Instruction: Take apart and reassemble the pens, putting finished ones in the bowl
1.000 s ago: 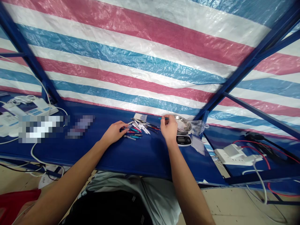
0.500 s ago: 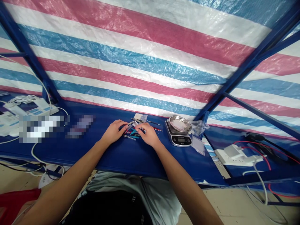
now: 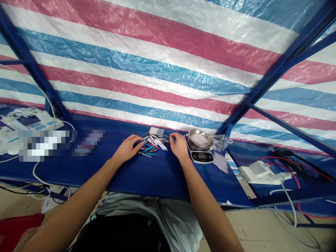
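Your left hand (image 3: 128, 148) is half curled at the near-left edge of the pens (image 3: 158, 142), but I can't tell if it's gripping one. Right hand (image 3: 179, 145) is bent with thumb near fingertips, just right of the pile and just left of the scale (image 3: 202, 157); can't tell if anything's pinched. I'd sort loosely, one pen at a time, left fingers steadying the heap.

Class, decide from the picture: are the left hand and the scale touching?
Apart. The head view shows the pens and the right hand between the left hand and the scale, with blue table visible in the gap.
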The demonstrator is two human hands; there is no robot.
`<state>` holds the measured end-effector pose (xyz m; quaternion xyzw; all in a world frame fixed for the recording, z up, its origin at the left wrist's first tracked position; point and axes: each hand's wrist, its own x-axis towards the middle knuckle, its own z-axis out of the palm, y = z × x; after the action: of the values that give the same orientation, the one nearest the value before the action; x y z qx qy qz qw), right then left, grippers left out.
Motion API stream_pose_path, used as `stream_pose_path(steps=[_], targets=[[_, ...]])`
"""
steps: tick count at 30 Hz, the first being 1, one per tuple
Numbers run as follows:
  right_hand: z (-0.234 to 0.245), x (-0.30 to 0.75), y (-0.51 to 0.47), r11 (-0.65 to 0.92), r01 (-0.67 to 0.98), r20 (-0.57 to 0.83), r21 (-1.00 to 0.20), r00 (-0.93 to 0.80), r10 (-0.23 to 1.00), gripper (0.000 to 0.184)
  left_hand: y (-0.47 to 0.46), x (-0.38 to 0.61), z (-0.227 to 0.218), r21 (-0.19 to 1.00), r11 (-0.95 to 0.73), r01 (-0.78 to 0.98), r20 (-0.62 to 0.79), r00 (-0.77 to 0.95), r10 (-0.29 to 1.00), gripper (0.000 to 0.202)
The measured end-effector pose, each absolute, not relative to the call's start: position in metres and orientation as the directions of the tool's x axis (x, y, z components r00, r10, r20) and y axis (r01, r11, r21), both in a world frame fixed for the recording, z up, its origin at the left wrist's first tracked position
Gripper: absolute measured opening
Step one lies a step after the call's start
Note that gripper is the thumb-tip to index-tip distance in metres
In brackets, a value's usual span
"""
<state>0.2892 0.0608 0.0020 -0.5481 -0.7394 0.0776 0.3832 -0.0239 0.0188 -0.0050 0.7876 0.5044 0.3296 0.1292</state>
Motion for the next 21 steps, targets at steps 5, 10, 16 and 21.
stream_pose_path(steps=[5,10,16,21], targets=[[-0.011,0.291,0.067,0.346,0.85,0.33,-0.397,-0.219,0.918,0.04,0.018,-0.021,-0.008,0.502,-0.458,0.733,0.38,0.289,0.879,0.061],[-0.01,0.294,0.073,0.296,0.892,0.214,-0.341,-0.233,0.949,0.043,0.018,-0.022,-0.01,0.53,-0.419,0.737,0.326,0.279,0.903,0.066],[0.006,0.298,0.065,0.304,0.899,0.246,-0.316,-0.232,0.941,0.029,0.019,-0.023,-0.011,0.536,-0.426,0.729,0.307,0.302,0.902,0.063],[0.01,0.296,0.059,0.292,0.889,0.269,-0.353,-0.203,0.941,0.025,0.019,-0.022,-0.01,0.553,-0.425,0.717,0.319,0.288,0.903,0.057]])
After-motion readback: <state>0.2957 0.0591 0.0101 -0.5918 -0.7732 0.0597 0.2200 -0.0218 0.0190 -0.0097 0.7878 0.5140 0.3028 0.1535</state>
